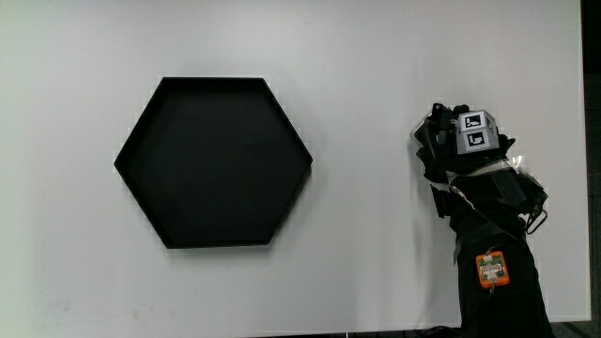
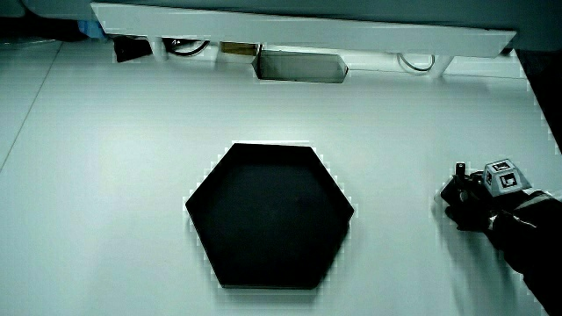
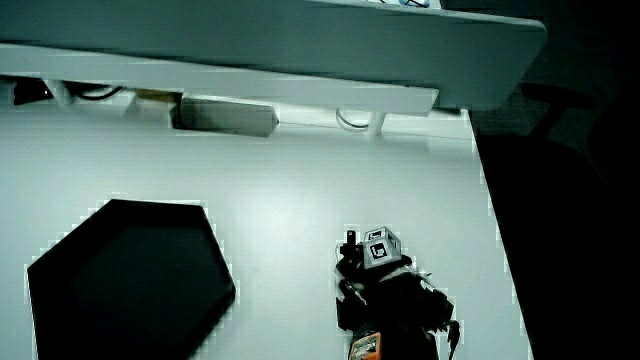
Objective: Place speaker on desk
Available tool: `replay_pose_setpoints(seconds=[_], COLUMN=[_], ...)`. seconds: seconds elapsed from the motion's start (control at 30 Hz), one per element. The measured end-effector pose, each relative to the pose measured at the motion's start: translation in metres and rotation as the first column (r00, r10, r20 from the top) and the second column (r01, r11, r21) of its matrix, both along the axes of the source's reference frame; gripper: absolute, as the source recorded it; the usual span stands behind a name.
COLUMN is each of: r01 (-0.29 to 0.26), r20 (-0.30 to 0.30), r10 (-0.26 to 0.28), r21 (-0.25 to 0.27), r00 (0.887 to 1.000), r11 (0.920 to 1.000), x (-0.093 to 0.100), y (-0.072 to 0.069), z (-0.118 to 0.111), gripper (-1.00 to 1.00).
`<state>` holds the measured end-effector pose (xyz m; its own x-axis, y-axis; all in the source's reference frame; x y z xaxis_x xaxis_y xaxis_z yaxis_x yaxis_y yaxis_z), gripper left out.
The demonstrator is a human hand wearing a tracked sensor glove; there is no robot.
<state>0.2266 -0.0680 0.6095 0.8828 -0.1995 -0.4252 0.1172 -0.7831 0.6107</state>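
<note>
Hand (image 1: pixel 474 155) at three o'clock of the tray (image 1: pixel 214 161)
Set down flat and gently on the bare table (image 1: pixel 366 75) (its grip cannot be told; no speaker shows)

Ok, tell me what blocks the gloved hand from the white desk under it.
Nothing visible does: the black gloved hand lies close to the white desk, apart from the black hexagonal tray.

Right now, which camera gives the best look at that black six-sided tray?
The main view: it looks straight down on the hexagonal tray, so all six walls and its bare floor show whole and undistorted. One side view also shows it whole, but slanted. The other cuts it off at the picture's edge.
</note>
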Motion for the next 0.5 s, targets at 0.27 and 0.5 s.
replay_pose_setpoints(seconds=[0.27,0.5], r01=[-0.037,-0.164], r20=[-0.008,0.085], r10=[0.037,0.173], r21=[-0.027,-0.103], r00=[0.999,0.981], r11=[0.9989,0.9811], x=[0.010,0.032], y=[0.004,0.012], z=[0.002,0.016], gripper=[0.00,-0.27])
